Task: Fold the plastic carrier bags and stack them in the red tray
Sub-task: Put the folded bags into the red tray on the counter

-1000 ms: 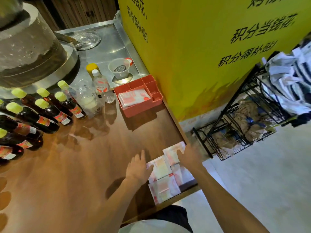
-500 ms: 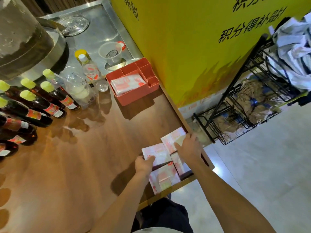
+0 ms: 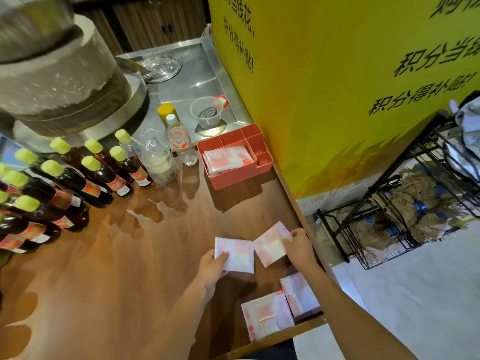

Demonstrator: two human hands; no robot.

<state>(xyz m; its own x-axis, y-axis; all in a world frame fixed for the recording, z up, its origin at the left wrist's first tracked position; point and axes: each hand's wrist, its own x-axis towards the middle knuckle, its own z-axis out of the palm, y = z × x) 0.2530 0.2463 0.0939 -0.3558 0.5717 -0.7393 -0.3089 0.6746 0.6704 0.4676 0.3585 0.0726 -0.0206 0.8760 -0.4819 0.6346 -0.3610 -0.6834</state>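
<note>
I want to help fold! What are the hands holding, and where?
Left hand pinches one folded bag at its near-left edge; right hand grips another folded bag at its right edge.

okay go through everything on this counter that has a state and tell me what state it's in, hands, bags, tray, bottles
Left hand: grip pinching the left folded bag.
Right hand: grip holding the right folded bag.
Two more folded bags: flat at the counter's near edge, untouched.
Red tray: folded bags already in its large compartment; small compartments look empty.
Dark bottles: upright, yellow-green caps on.
Clear bottle: upright, capped.
</note>
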